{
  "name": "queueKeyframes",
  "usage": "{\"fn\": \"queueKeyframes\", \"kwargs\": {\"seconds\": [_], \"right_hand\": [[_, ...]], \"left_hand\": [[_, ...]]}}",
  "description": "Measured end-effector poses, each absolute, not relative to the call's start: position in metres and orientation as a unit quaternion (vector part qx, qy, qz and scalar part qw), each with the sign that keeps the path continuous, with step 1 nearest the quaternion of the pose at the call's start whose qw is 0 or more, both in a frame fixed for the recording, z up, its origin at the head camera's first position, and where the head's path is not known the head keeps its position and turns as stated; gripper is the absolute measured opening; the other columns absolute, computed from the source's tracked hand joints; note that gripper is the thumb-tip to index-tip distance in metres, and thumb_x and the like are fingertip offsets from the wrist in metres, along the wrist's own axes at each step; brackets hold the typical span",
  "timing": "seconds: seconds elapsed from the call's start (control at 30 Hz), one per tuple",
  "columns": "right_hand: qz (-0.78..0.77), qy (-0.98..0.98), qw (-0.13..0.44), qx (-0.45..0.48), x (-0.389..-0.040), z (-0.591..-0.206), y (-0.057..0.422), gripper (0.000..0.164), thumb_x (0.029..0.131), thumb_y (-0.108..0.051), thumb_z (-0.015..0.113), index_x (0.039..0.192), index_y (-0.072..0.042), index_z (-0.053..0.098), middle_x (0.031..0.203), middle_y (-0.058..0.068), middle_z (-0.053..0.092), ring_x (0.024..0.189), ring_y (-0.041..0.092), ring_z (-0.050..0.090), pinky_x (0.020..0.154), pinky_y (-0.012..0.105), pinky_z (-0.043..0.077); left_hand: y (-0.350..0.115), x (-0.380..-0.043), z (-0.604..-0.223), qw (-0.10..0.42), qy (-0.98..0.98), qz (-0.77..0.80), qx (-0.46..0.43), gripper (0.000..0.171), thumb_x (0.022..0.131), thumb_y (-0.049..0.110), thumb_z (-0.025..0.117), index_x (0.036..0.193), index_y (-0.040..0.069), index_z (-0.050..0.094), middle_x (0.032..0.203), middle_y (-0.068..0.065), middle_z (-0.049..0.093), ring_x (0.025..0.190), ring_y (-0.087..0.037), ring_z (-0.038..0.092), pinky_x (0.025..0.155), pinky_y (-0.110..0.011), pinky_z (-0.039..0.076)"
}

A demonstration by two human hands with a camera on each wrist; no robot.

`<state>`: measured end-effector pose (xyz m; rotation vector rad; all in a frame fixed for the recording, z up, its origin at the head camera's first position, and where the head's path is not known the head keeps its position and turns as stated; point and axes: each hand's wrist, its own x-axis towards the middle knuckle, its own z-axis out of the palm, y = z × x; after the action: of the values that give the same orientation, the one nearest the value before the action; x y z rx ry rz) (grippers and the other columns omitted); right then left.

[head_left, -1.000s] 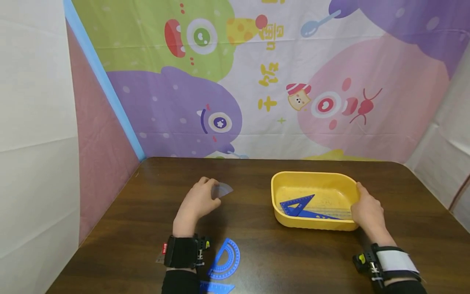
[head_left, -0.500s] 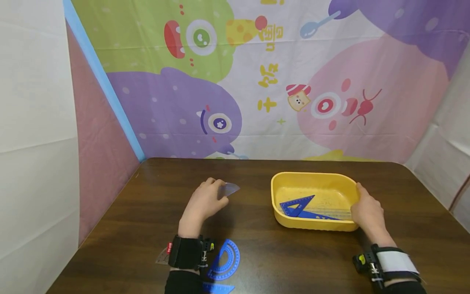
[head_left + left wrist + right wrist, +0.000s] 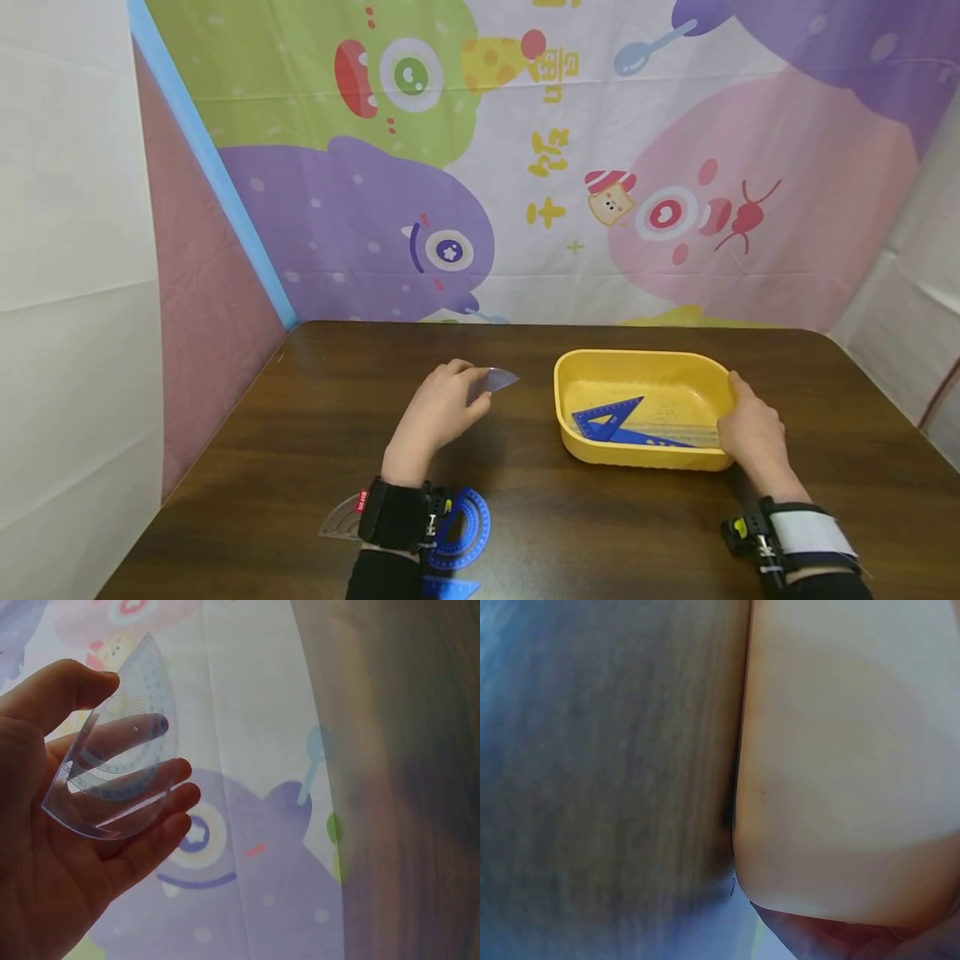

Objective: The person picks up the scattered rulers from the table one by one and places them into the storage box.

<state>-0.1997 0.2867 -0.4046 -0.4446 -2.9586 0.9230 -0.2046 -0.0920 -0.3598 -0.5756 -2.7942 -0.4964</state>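
In our left grip (image 3: 441,402) we pinch a clear protractor (image 3: 126,766), likely light, stiff, slick, best edge-held; our right grip (image 3: 752,427) holds the tub (image 3: 637,456).

I've got two hands, left hand (image 3: 442,408) and right hand (image 3: 752,429), two wrist straps (image 3: 393,514) (image 3: 812,534), one yellow tub (image 3: 637,455), one table (image 3: 600,533)! Now protractors: three, two clear protractors (image 3: 501,380) (image 3: 341,520), one blue protractor (image 3: 477,537). Then one blue set square (image 3: 621,410), two part-hidden blue pieces (image 3: 648,439) (image 3: 453,588), one faint clear strip (image 3: 697,436).

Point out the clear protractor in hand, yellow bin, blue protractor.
Clear protractor (image 3: 124,754): left wrist view, middle of plate.
Yellow bin (image 3: 637,457): head view, front wall.
Blue protractor (image 3: 480,530): head view, curved outer band.
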Motion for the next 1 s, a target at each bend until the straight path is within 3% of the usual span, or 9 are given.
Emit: {"fn": "queueKeyframes", "kwargs": {"seconds": [1.0], "right_hand": [[0.295, -0.945, 0.007, -0.141, -0.201, -0.407, 0.287, 0.07, 0.084, 0.003, 0.039, 0.144, 0.001, 0.003, 0.135, 0.038, 0.024, 0.092, 0.044, 0.038, 0.086, 0.058, 0.037]], "left_hand": [[-0.041, -0.196, -0.367, 0.151, -0.928, -0.12, -0.317, 0.033, 0.087, 0.033, 0.056, 0.113, 0.013, 0.065, 0.112, -0.002, 0.059, 0.1, -0.018, 0.056, 0.09, -0.032, 0.044]]}}
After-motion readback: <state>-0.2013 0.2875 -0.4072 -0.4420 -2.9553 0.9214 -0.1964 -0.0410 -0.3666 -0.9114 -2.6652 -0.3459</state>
